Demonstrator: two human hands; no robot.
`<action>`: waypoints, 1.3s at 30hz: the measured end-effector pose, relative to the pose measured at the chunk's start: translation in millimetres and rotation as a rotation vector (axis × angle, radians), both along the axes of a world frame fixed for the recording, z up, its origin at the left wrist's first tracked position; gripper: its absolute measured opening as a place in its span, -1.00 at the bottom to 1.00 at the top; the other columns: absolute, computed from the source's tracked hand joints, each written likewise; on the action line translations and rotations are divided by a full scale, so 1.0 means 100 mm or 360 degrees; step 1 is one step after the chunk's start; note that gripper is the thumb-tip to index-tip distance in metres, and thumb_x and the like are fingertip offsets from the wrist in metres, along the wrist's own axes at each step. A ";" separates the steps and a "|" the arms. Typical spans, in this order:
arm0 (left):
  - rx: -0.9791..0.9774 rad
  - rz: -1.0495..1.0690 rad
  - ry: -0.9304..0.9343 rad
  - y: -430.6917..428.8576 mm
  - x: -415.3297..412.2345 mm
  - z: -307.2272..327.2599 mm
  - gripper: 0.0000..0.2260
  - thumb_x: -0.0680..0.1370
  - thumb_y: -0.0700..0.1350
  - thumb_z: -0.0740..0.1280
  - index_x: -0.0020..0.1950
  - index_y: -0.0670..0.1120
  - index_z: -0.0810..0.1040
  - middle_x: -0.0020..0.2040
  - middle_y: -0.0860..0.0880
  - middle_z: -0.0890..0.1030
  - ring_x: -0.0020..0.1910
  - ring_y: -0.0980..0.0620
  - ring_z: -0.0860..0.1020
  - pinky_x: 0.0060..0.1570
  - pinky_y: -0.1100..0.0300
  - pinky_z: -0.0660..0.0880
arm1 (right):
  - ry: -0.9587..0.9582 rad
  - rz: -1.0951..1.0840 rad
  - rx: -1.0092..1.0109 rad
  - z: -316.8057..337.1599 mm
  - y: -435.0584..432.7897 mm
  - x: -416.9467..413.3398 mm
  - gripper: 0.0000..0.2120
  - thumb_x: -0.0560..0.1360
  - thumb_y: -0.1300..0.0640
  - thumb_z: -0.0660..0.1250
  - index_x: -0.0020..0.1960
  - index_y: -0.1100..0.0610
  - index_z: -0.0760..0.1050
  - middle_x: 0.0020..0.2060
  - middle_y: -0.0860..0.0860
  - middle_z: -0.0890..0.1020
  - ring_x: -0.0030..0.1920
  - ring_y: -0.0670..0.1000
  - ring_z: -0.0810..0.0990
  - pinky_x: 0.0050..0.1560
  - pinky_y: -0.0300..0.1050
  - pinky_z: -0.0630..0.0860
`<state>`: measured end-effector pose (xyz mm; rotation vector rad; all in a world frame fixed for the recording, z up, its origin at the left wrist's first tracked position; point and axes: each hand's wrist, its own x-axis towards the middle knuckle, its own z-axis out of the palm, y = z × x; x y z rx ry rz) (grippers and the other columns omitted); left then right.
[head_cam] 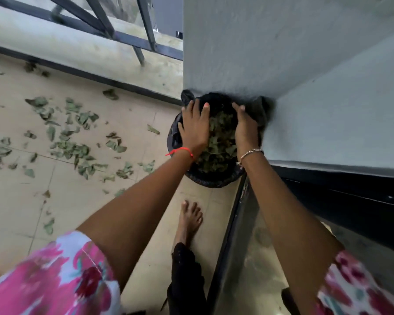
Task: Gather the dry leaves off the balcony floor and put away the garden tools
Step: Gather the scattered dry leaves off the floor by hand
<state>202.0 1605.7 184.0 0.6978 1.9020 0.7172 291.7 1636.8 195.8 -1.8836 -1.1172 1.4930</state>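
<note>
A black bin lined with a black bag [210, 180] stands in the corner against the grey wall, filled with dry green-brown leaves [218, 146]. My left hand [195, 128] lies flat with straight fingers on the left side of the leaf heap. My right hand [246, 128] is at the right side of the heap, fingers straight and pointing down along the bag's edge. Many more dry leaves [71, 137] lie scattered over the beige floor tiles to the left. No garden tools are in view.
A dark metal railing [132, 39] on a low concrete kerb runs along the far side. A grey wall [282, 53] fills the upper right, with a dark sliding-door frame [232, 235] below it. My bare foot [189, 221] stands just behind the bin.
</note>
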 end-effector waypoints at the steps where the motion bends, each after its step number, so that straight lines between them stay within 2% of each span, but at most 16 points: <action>1: 0.0025 -0.0114 0.0138 -0.03 -0.05 -0.07 -0.59 0.68 -0.05 -0.04 0.54 -0.06 0.10 0.56 -0.03 0.04 0.54 -0.04 -0.09 0.46 -0.16 -0.13 | -0.0017 0.0043 -0.0037 -0.02 0.00 0.00 -0.62 0.65 0.05 -0.01 0.33 0.13 0.43 0.33 0.07 0.45 0.34 0.02 0.39 0.38 -0.09 0.29; 3: 0.0083 -0.0287 0.0218 -0.13 -0.15 -0.14 -0.56 0.67 0.01 -0.03 0.55 -0.02 0.05 0.56 0.04 0.03 0.54 0.02 -0.13 0.46 -0.13 -0.20 | -0.0091 0.0136 -0.0039 -0.02 -0.02 -0.01 -0.63 0.65 0.07 0.01 0.34 0.15 0.43 0.33 0.08 0.45 0.34 0.02 0.38 0.37 -0.12 0.28; 6: 0.0269 -0.0473 0.0407 -0.44 -0.28 -0.12 -0.53 0.64 0.07 0.04 0.54 -0.02 0.10 0.55 0.05 0.09 0.54 0.06 -0.10 0.45 -0.06 -0.22 | -0.0131 0.0219 0.0193 0.03 -0.21 -0.14 -0.68 0.62 0.18 0.09 0.29 0.26 0.45 0.33 0.13 0.45 0.37 0.00 0.35 0.29 -0.34 0.23; 7: 0.0329 -0.0471 0.0443 -0.54 -0.36 -0.12 -0.51 0.62 0.09 0.05 0.53 -0.02 0.12 0.55 0.04 0.12 0.54 0.06 -0.08 0.45 -0.04 -0.21 | -0.0130 0.0245 0.0278 0.03 -0.31 -0.21 -0.69 0.61 0.22 0.11 0.27 0.29 0.46 0.32 0.15 0.45 0.38 -0.01 0.35 0.31 -0.35 0.22; 9: 0.0388 -0.0418 0.0480 -0.80 -0.52 -0.08 -0.48 0.58 0.09 0.06 0.52 -0.03 0.15 0.54 0.03 0.15 0.54 0.05 -0.06 0.45 -0.03 -0.20 | -0.0068 0.0317 0.0431 0.05 -0.57 -0.39 -0.72 0.58 0.24 0.15 0.22 0.31 0.50 0.30 0.17 0.47 0.37 0.00 0.36 0.37 -0.23 0.26; 10: 0.0384 -0.0381 0.0492 -0.95 -0.60 -0.08 -0.48 0.58 0.07 0.08 0.52 -0.04 0.15 0.53 0.03 0.15 0.54 0.05 -0.06 0.45 -0.04 -0.19 | -0.0049 0.0381 0.0503 0.05 -0.72 -0.48 -0.72 0.56 0.23 0.17 0.20 0.32 0.51 0.28 0.17 0.49 0.36 0.00 0.37 0.38 -0.19 0.27; 12: 0.0321 -0.0315 0.0511 -1.28 -0.82 -0.12 -0.48 0.56 0.03 0.11 0.51 -0.04 0.16 0.53 0.03 0.16 0.54 0.05 -0.04 0.46 -0.06 -0.16 | -0.0054 0.0565 0.0606 0.02 -1.06 -0.67 -0.71 0.53 0.22 0.18 0.16 0.32 0.54 0.25 0.16 0.51 0.34 -0.02 0.38 0.37 -0.24 0.27; 16: 0.0178 -0.0313 0.0509 -2.03 -1.29 -0.31 -0.46 0.54 0.05 0.11 0.52 -0.03 0.15 0.53 0.06 0.16 0.54 0.09 -0.06 0.46 -0.04 -0.19 | -0.0058 0.0779 0.0579 -0.19 -1.71 -0.92 -0.75 0.51 0.21 0.22 0.11 0.27 0.57 0.23 0.15 0.53 0.33 0.05 0.43 0.34 -0.34 0.26; 21: 0.0064 -0.0312 0.0466 -2.86 -1.76 -0.69 -0.45 0.53 0.05 0.11 0.51 -0.05 0.17 0.53 0.04 0.16 0.53 0.09 -0.05 0.47 -0.02 -0.16 | -0.0145 0.0694 0.0513 -0.63 -2.32 -1.16 -0.67 0.47 0.18 0.25 0.16 0.32 0.52 0.20 0.21 0.55 0.29 0.14 0.47 0.30 -0.34 0.28; 25: 0.0092 -0.0265 0.0409 -3.31 -1.97 -1.13 -0.47 0.54 0.04 0.14 0.48 -0.08 0.21 0.51 -0.02 0.20 0.53 0.00 0.04 0.46 -0.03 -0.11 | -0.0192 0.0615 0.0488 -1.21 -2.73 -1.35 -0.53 0.46 0.00 0.21 0.21 0.32 0.48 0.20 0.20 0.54 0.27 0.08 0.47 0.31 -0.27 0.29; 28: 0.0091 -0.0252 0.0376 -3.48 -2.03 -1.56 -0.46 0.53 0.04 0.15 0.49 -0.11 0.20 0.52 -0.03 0.18 0.53 0.00 0.02 0.48 -0.01 -0.10 | -0.0263 0.0516 0.0499 -1.70 -2.87 -1.44 -0.58 0.47 0.06 0.23 0.22 0.32 0.48 0.23 0.21 0.52 0.29 0.11 0.45 0.32 -0.32 0.24; 30: 0.0134 -0.0190 0.0391 -3.54 -2.05 -1.91 -0.45 0.53 0.03 0.17 0.49 -0.14 0.19 0.52 -0.07 0.18 0.53 -0.04 0.02 0.49 -0.09 -0.04 | -0.0376 0.0487 0.0530 -2.06 -2.89 -1.50 -0.59 0.48 0.10 0.22 0.24 0.29 0.47 0.28 0.19 0.48 0.35 0.12 0.39 0.33 -0.40 0.17; 34: 0.0248 -0.0075 0.0438 -3.42 -2.12 -2.69 -0.40 0.53 0.00 0.22 0.51 -0.16 0.13 0.53 -0.09 0.12 0.54 -0.06 0.00 0.48 -0.12 -0.02 | -0.0783 0.0475 0.0707 -2.83 -2.70 -1.56 -0.50 0.49 -0.03 0.17 0.37 0.17 0.37 0.42 0.11 0.32 0.46 0.07 0.21 0.46 -0.01 0.11; 37: 0.0364 0.0103 0.0590 -3.22 -2.16 -3.05 -0.38 0.54 -0.03 0.24 0.52 -0.18 0.10 0.54 -0.11 0.09 0.53 -0.05 0.02 0.50 -0.05 -0.07 | -0.1077 0.0325 0.0728 -3.22 -2.46 -1.63 -0.37 0.48 -0.18 0.06 0.44 0.15 0.24 0.46 0.11 0.24 0.49 0.07 0.12 0.47 0.04 0.01; 39: 0.0394 0.0200 0.0793 -3.12 -2.15 -3.20 -0.36 0.53 0.04 0.21 0.52 -0.19 0.10 0.54 -0.12 0.12 0.52 -0.02 0.06 0.50 0.05 -0.06 | -0.1189 0.0248 0.0739 -3.40 -2.39 -1.73 -0.31 0.47 -0.23 0.00 0.46 0.16 0.20 0.48 0.13 0.19 0.50 0.09 0.08 0.48 0.03 -0.05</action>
